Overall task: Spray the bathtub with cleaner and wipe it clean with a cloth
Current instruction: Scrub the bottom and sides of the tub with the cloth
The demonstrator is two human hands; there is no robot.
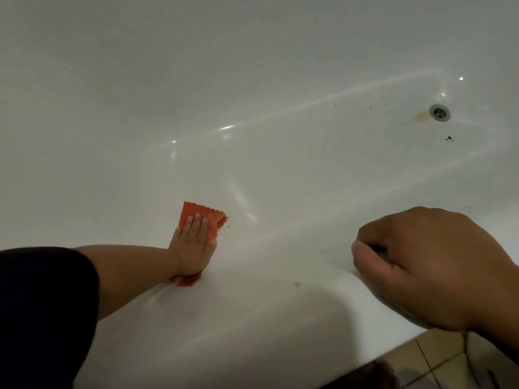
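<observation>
A white bathtub [280, 88] fills the view. My left hand [192, 242] reaches down inside it and presses an orange-red cloth [206, 216] flat against the tub's near inner wall, fingers straight on top of the cloth. My right hand [432, 265] rests on the tub's near rim [280, 327] at the right, fingers curled over the inner edge and holding nothing that I can see. No spray bottle is in view.
The metal drain [439, 112] sits at the far right of the tub floor, with a yellowish stain [418, 117] beside it and dark specks [448, 138] below it. Small yellow spots lie near the cloth and on the rim. Tiled floor [438, 360] shows at the bottom right.
</observation>
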